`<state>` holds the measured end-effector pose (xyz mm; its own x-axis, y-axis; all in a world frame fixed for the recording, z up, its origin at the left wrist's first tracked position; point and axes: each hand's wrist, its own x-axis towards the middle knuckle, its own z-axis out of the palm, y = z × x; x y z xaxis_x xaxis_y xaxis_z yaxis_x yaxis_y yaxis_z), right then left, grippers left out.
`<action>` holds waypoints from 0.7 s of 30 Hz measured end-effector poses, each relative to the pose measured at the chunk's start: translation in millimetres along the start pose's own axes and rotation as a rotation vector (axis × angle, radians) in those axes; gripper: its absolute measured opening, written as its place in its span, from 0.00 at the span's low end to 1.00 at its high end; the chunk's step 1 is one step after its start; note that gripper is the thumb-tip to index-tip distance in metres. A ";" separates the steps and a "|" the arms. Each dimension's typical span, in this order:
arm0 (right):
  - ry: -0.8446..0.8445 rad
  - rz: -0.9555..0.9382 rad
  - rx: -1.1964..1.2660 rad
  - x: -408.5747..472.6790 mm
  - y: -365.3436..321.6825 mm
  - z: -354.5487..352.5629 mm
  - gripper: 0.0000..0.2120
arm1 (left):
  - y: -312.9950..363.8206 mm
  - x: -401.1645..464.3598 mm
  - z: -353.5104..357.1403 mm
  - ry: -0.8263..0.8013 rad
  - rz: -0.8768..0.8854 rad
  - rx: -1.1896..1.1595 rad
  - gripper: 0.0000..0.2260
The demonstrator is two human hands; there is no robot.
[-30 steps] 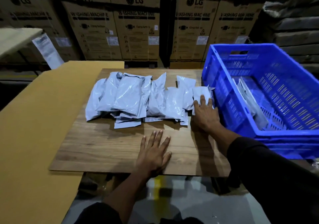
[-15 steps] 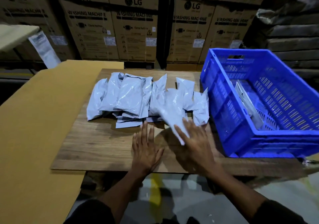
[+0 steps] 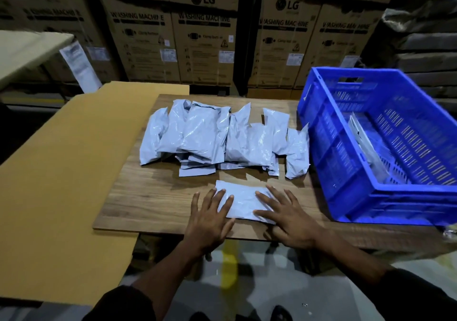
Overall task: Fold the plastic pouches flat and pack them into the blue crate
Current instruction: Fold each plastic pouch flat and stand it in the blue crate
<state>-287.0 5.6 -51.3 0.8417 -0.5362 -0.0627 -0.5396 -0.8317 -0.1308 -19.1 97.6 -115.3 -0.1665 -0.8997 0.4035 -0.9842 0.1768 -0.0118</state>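
Your left hand (image 3: 210, 219) and right hand (image 3: 289, 218) lie flat, fingers spread, pressing one pouch (image 3: 243, 202) onto the bench (image 3: 148, 197), near the blue crate (image 3: 346, 172) on your right.

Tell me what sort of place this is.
Likely a warehouse or stockroom. Stacked LG washing-machine cartons fill the background, a blue crate stands on a board used as a packing bench, and a pile of pouches waits beside it.
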 end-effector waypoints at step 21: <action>0.052 0.333 -0.017 52.9 -29.6 38.2 0.30 | 26.0 35.8 15.2 -0.118 -0.126 -0.125 0.25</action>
<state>-225.9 7.3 -88.6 0.6172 -0.7853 -0.0486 -0.7855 -0.6115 -0.0953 -51.5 63.9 -115.1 -0.0556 -0.9571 0.2845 -0.9837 0.1013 0.1483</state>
